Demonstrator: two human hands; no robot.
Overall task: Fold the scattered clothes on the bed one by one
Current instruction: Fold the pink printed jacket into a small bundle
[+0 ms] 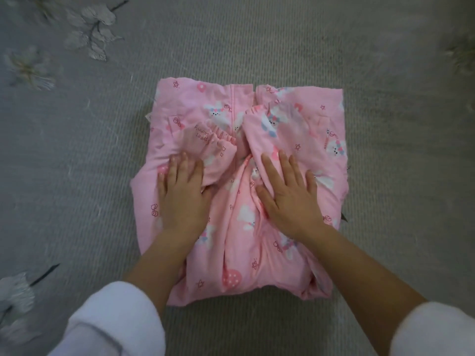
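Pressing flat, both hands, left (181,186) and right (288,187), fingers straight, hold the sleeves on the pink jacket (295,119) mid-bed (257,42); next, I'd judge, fold it in half.

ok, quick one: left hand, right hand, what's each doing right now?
Left hand: open, fingers flat, pressing on the pink garment by its folded-in sleeve.
Right hand: open, fingers spread flat, pressing on the same garment; holding nothing.

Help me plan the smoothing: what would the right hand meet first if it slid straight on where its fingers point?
The right hand lies on the folded-in sleeve of the pink garment; straight on, probably its gathered cuff.
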